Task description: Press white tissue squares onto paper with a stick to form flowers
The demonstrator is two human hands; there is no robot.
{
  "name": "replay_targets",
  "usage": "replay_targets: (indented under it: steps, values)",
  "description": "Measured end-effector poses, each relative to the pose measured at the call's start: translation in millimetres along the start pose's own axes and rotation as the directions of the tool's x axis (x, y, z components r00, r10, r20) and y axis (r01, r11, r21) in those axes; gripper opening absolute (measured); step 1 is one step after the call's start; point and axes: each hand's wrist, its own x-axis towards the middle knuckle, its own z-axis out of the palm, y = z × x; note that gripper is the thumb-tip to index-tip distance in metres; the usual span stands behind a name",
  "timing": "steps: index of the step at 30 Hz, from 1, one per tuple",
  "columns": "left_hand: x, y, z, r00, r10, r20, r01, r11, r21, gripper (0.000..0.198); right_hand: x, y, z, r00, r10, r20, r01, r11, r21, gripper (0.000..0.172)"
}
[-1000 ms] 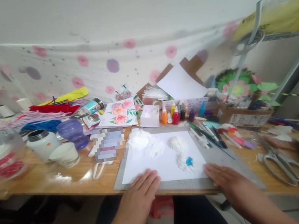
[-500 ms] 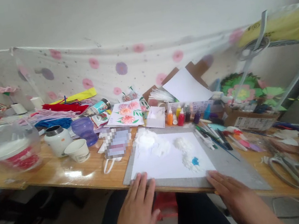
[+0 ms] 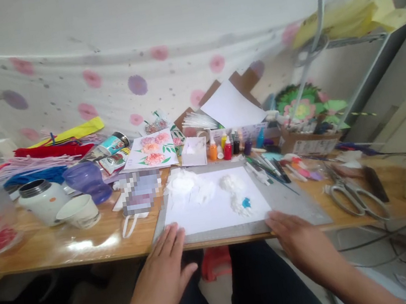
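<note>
A white sheet of paper (image 3: 212, 216) lies on a grey mat (image 3: 303, 208) at the table's front edge. White fluffy-looking mounds (image 3: 184, 182) cover its upper left. More white textured material (image 3: 230, 183) sits on the right side, with a blue blob (image 3: 246, 202) on its lower part. My left hand (image 3: 165, 259) rests flat at the sheet's lower left corner, fingers stretched and thumb apart. At the lower right corner, my right hand (image 3: 295, 234) lies with its fingers over the mat's edge, holding nothing that I can see.
Paint bottles (image 3: 227, 147) stand behind the sheet, near a white box (image 3: 193, 152). Brushes and pens (image 3: 270, 170) lie on the mat's right, with scissors (image 3: 354, 195) farther right. At left are a paper cup (image 3: 78, 212), a white jar (image 3: 42, 201) and a purple cup (image 3: 87, 182).
The view has turned to the right, so the table's things appear farther left. Both hands stay at the sheet's lower corners, and the paper looks unchanged.
</note>
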Motion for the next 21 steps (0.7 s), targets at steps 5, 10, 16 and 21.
replay_targets:
  steps: [5, 10, 16, 21]
  values:
    - [5.1, 13.0, -15.4, 0.997, -0.005, -0.071, 0.001, 0.999, -0.051, 0.033, -1.1, 4.3, -3.1, 0.998, 0.041, 0.055, -0.05, 0.983, 0.179, 0.037]
    - [17.9, 33.8, -21.4, 0.999, 0.041, 0.004, -0.041, 0.997, -0.067, 0.031, 1.8, 22.5, -4.9, 0.993, 0.042, 0.112, -0.074, 0.952, 0.298, 0.031]
    - [28.2, 36.5, -15.5, 0.998, 0.046, 0.052, -0.043, 0.997, -0.062, 0.041, 5.4, 22.6, -2.4, 0.991, 0.021, 0.134, -0.06, 0.954, 0.294, 0.034]
    - [27.9, 30.9, -7.4, 0.997, 0.067, 0.046, -0.065, 0.997, -0.043, 0.046, 9.7, 24.8, -1.5, 0.992, -0.014, 0.125, -0.016, 0.972, 0.233, 0.039]
